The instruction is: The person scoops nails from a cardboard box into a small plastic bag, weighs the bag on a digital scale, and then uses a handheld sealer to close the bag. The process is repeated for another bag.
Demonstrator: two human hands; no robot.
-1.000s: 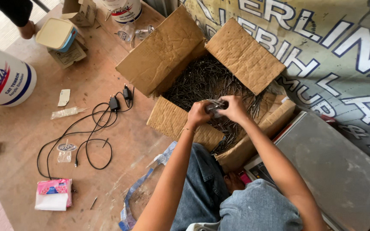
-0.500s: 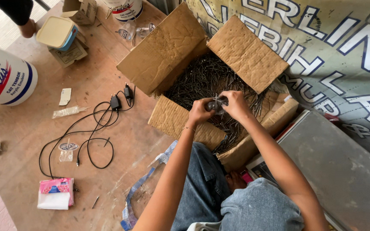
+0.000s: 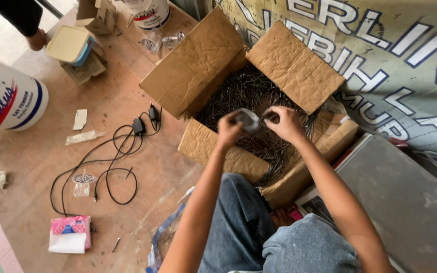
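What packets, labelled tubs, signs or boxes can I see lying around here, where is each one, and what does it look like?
Cardboard box: centre, flaps open, brown, full of dark nails.
Banner: right, pale with big white, dark-edged letters.
Paint bucket: left edge, round, white with red and blue label.
Tissue pack: bottom left, pink and white.
Lidded tub: upper left, cream lid, blue base.

Rough cardboard box point(image 3: 194, 65) holds dull metal nails point(image 3: 249, 93).
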